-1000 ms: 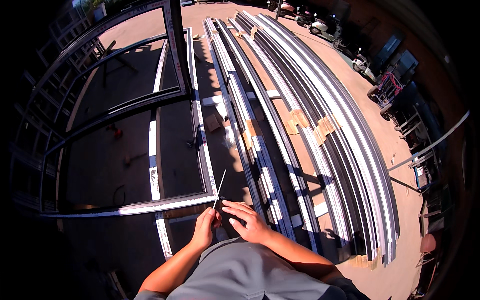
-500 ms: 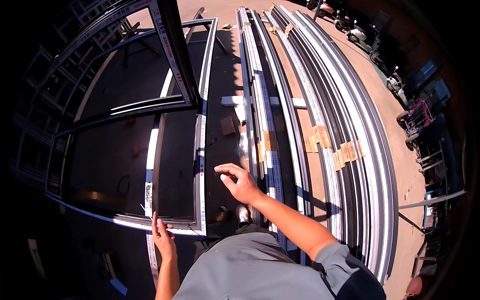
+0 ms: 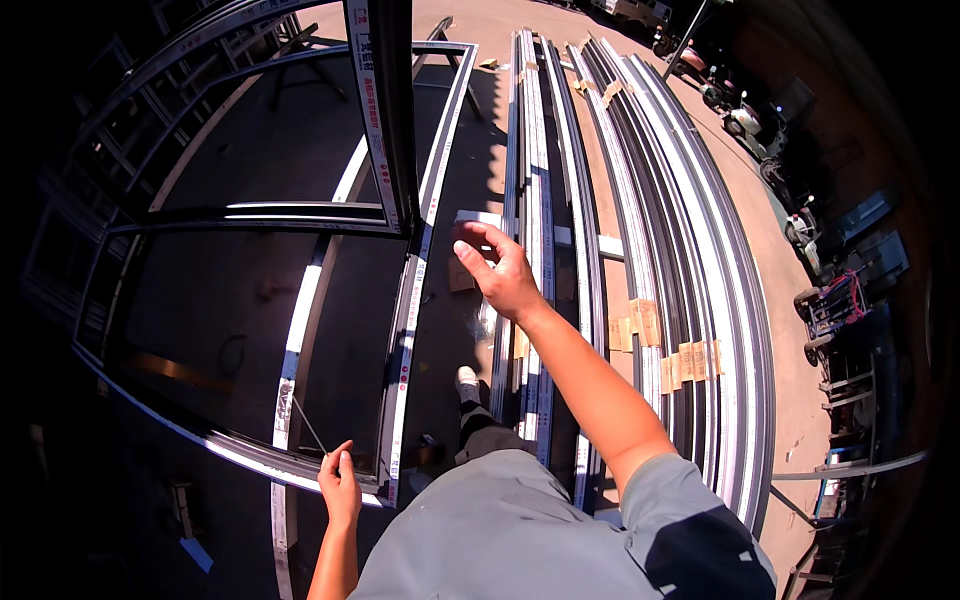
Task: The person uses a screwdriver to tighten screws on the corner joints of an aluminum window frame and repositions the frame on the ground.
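Observation:
My left hand (image 3: pixel 340 486) is closed, thumb and fingers pinched on the end of a thin rod (image 3: pixel 312 427) that points away over the near edge of a large window frame (image 3: pixel 408 330). The frame is dark with white printed film on its faces. From it rises an upright sash-like section (image 3: pixel 366 95), also film-covered. My right hand (image 3: pixel 508 275) hangs in the air between the frame and a row of long profiles (image 3: pixel 700 220). Its fingers are loosely curved, thumb apart, and nothing shows in it.
Pale support bars, one a long beam (image 3: pixel 297 340), run beneath the frame. Brown tape (image 3: pixel 690 366) binds some profiles on the right. Scooters (image 3: pixel 742 120) and a cart (image 3: pixel 835 305) stand along the far right. My shoe (image 3: pixel 467 377) is on the ground between frame and profiles.
My right hand has moved forward, away from my body. My view has shifted along the frame, and the thin rod in my left hand now shows at greater length.

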{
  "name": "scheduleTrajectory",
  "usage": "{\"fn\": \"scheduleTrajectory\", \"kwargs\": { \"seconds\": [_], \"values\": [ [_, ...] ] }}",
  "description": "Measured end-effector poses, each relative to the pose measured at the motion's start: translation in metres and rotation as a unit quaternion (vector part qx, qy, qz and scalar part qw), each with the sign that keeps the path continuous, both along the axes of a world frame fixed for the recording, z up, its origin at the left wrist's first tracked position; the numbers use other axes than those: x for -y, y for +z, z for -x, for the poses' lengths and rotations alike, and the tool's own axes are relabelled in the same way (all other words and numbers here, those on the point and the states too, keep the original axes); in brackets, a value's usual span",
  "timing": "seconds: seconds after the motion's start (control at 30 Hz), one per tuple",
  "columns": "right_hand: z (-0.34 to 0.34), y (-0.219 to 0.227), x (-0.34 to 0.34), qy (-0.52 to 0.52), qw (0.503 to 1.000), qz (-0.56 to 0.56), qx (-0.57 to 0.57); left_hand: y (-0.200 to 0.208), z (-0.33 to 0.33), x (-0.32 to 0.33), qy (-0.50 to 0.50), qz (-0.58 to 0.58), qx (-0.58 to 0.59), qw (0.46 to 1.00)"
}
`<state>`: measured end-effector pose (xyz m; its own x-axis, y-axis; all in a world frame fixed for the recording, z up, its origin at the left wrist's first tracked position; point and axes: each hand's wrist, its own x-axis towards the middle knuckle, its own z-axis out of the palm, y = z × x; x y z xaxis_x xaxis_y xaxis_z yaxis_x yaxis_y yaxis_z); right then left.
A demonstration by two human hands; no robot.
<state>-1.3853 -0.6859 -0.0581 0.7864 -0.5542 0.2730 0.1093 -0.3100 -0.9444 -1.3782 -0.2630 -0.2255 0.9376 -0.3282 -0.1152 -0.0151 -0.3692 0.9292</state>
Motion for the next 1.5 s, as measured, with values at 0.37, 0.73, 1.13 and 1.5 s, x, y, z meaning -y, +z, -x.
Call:
{"fn": "scheduleTrajectory", "kwargs": {
  "seconds": [0.37, 0.73, 1.13, 1.5],
  "values": [
    [-0.237, 0.020, 0.144, 0.114, 0.982, 0.078, 0.129, -0.022, -0.090, 0.221, 0.054, -0.181, 0.005, 0.982],
    [-0.310, 0.016, 0.174, 0.370, 0.917, -0.148, 0.032, -0.076, -0.181, 0.364, 0.016, -0.260, 0.191, 0.947],
    [-0.324, 0.011, 0.184, 0.486, 0.861, -0.147, -0.006, -0.075, -0.197, 0.385, 0.047, -0.244, 0.223, 0.943],
    [-0.347, -0.051, 0.236, 0.559, 0.784, -0.270, -0.005, -0.064, -0.201, 0.388, 0.063, -0.193, 0.209, 0.957]
  ]
}}
